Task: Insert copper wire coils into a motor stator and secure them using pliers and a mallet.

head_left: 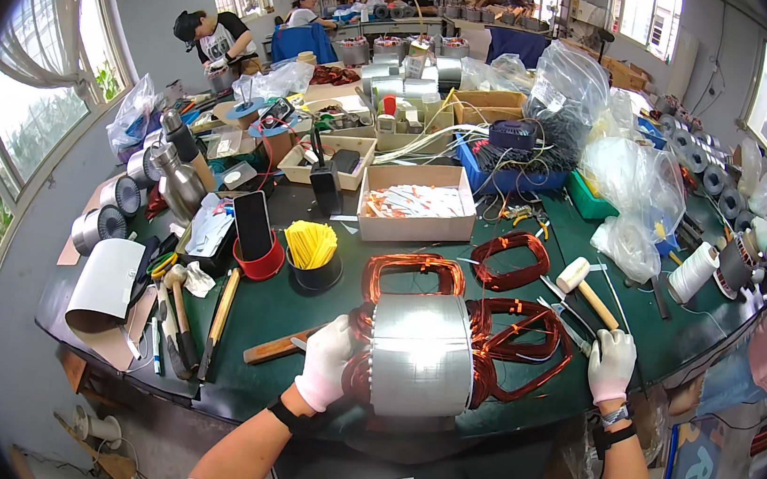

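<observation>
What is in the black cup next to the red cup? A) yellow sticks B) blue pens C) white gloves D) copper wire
A: the black cup is packed with thin yellow sticks, standing just right of the red cup.

Both gloved hands flank the stator (420, 355): the left hand (328, 362) curls against its left end, while the right hand (611, 364) rests flat, well right.

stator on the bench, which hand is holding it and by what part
The left hand grips the stator by its left end, on the copper windings; the right hand rests on the table.
</observation>
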Action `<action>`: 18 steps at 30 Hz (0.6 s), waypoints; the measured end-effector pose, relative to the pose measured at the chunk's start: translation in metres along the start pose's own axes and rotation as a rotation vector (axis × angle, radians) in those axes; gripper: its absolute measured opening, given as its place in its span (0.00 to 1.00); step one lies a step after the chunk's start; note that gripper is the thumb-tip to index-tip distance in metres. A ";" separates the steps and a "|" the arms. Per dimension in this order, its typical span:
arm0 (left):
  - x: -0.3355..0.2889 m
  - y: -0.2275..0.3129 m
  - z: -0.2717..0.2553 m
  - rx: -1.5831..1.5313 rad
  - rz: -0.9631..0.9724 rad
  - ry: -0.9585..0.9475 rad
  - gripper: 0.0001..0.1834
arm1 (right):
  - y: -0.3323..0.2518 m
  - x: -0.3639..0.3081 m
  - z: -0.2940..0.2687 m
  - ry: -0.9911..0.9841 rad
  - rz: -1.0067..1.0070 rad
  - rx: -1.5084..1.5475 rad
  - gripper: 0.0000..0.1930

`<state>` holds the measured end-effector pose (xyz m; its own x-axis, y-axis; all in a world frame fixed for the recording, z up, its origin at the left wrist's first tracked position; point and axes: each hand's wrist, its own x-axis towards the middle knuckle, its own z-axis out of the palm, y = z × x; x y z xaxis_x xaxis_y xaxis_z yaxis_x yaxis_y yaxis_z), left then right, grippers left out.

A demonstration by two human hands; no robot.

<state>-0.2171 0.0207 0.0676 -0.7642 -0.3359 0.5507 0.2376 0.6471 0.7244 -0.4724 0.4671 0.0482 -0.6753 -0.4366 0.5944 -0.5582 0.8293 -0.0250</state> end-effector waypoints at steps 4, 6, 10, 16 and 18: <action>0.000 -0.002 0.001 0.015 0.036 -0.002 0.18 | -0.002 0.001 -0.001 0.010 -0.007 0.006 0.09; -0.002 -0.008 0.001 -0.021 0.020 -0.003 0.19 | -0.003 0.001 -0.002 0.007 -0.006 0.006 0.09; -0.001 -0.004 0.001 0.010 0.002 0.002 0.20 | -0.003 0.002 -0.003 0.000 -0.002 -0.011 0.09; -0.002 -0.008 0.001 0.042 0.006 -0.002 0.21 | -0.001 0.001 0.000 0.009 -0.005 0.002 0.09; -0.003 -0.009 0.001 0.041 0.013 -0.006 0.21 | -0.001 0.001 -0.001 0.006 -0.004 0.000 0.09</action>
<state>-0.2180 0.0161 0.0590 -0.7650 -0.3229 0.5571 0.2230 0.6788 0.6997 -0.4717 0.4659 0.0495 -0.6702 -0.4377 0.5994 -0.5608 0.8276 -0.0228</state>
